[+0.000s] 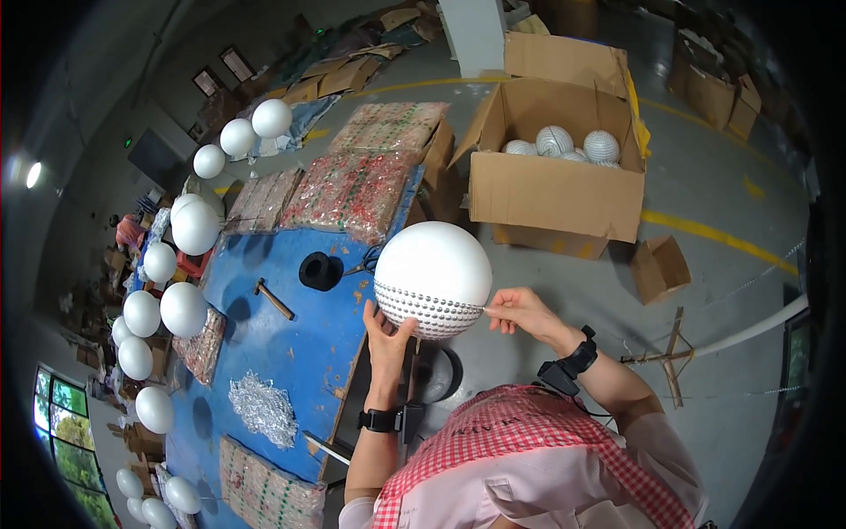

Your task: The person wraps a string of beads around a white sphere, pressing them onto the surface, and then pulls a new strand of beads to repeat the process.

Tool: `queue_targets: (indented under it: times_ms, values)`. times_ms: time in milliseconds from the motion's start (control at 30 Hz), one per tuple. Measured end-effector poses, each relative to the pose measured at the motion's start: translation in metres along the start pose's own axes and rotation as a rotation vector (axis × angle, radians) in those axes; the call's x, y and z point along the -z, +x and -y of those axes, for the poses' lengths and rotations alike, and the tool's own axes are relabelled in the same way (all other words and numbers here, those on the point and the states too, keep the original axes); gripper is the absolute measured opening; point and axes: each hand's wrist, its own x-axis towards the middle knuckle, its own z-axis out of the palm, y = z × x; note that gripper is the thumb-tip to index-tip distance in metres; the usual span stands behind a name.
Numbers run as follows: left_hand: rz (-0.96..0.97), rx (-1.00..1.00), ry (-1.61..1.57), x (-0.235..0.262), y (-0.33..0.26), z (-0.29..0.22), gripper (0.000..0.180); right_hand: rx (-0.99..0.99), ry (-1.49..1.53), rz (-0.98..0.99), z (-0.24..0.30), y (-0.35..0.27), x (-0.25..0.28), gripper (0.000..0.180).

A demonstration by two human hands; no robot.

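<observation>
A large white ball (434, 260) is held up in front of me, with rows of silver beads (427, 309) wound around its lower part. My left hand (388, 342) supports it from the lower left, fingers and thumb spread against the beaded side. At the ball's right edge, my right hand (522, 315) pinches the end of the bead strand, close to the top row. The upper part of the ball is bare and smooth. Its underside is partly hidden by my left fingers.
A blue table (308, 370) at left carries a hammer (274, 300), a black spool (320, 271), scissors (363, 264), a silver bead pile (263, 407) and wrapped packs (348, 196). White balls (194, 227) hang beyond. A cardboard box (555, 194) holds several beaded balls; a wooden stand (677, 357) is right.
</observation>
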Motion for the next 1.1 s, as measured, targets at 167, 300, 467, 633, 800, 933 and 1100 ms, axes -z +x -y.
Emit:
queue_targets:
  times_ms: [167,300,467,633,800,933,1100]
  values:
    - [-0.001,-0.001,-0.073,0.000,0.001,0.002,0.084,0.077,-0.034,-0.055,0.004,-0.002,-0.003,0.017]
    - [0.007,0.011,-0.088,-0.002,0.000,0.001,0.081,0.090,-0.056,-0.065,0.004,-0.003,-0.005,0.016]
    - [-0.012,0.015,-0.115,-0.002,0.001,0.003,0.078,0.057,-0.049,-0.063,0.003,0.003,-0.006,0.015]
    - [0.007,0.012,-0.196,0.001,0.003,0.012,0.076,0.046,-0.043,-0.070,0.004,0.009,-0.011,0.015]
    - [0.015,0.021,-0.251,0.004,0.007,0.018,0.075,0.103,-0.061,-0.098,0.005,0.009,-0.015,0.015]
    - [0.017,0.037,-0.252,0.006,0.008,0.019,0.074,0.090,-0.043,-0.127,0.005,0.007,-0.017,0.013]
    - [0.024,0.024,-0.235,0.005,0.007,0.017,0.070,0.071,-0.048,-0.132,0.005,0.009,-0.017,0.014]
